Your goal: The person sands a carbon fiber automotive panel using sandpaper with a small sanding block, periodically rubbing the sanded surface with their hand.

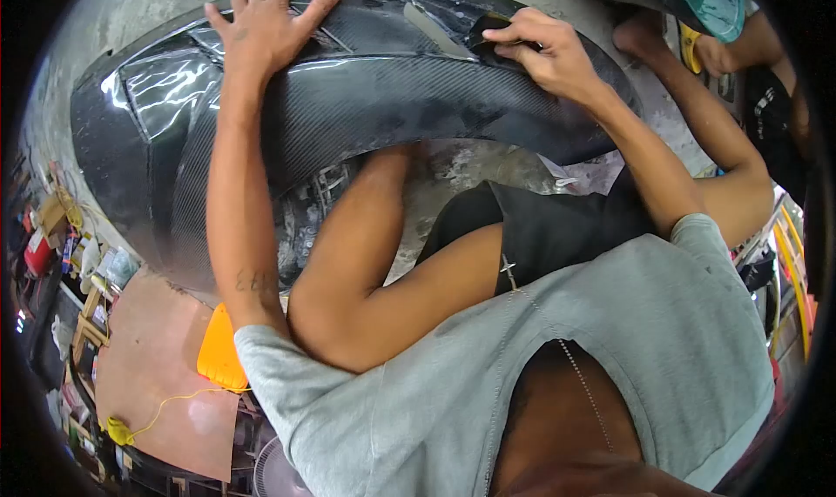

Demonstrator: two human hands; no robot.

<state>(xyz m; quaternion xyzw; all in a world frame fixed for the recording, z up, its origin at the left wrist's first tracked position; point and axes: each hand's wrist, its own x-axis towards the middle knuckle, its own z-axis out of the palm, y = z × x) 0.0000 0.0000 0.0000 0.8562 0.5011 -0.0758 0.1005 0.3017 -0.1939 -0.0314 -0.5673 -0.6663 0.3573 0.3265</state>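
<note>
The curved dark panel (366,105) lies in front of the person, and it serves here as the landmark. On the far edge of the panel, left of its middle, the left hand (266,23) rests with its fingers spread apart, holding nothing. To steady the panel well, I think this hand should keep its weight flat and even. Right of it, on the panel, is a pale narrow patch (433,31); whether it is an opening or a reflection, I cannot tell. At its right end, the right hand (544,49) has its thumb and bent fingers clamped on a black piece (489,32), against the panel. In my judgement, the good way is short, light strokes along the curve, with equal pressure, so that the glossy surface is not scratched.

Now I count, again from the left. Near the panel's left end there are one brown board (161,401) and, on its right side, one orange case (224,349). The small objects left of the board are too crowded to be counted. At the panel itself: two hands, one patch, one black piece. Beyond its right end: one teal object (718,10) and one other person's leg (751,51).
</note>
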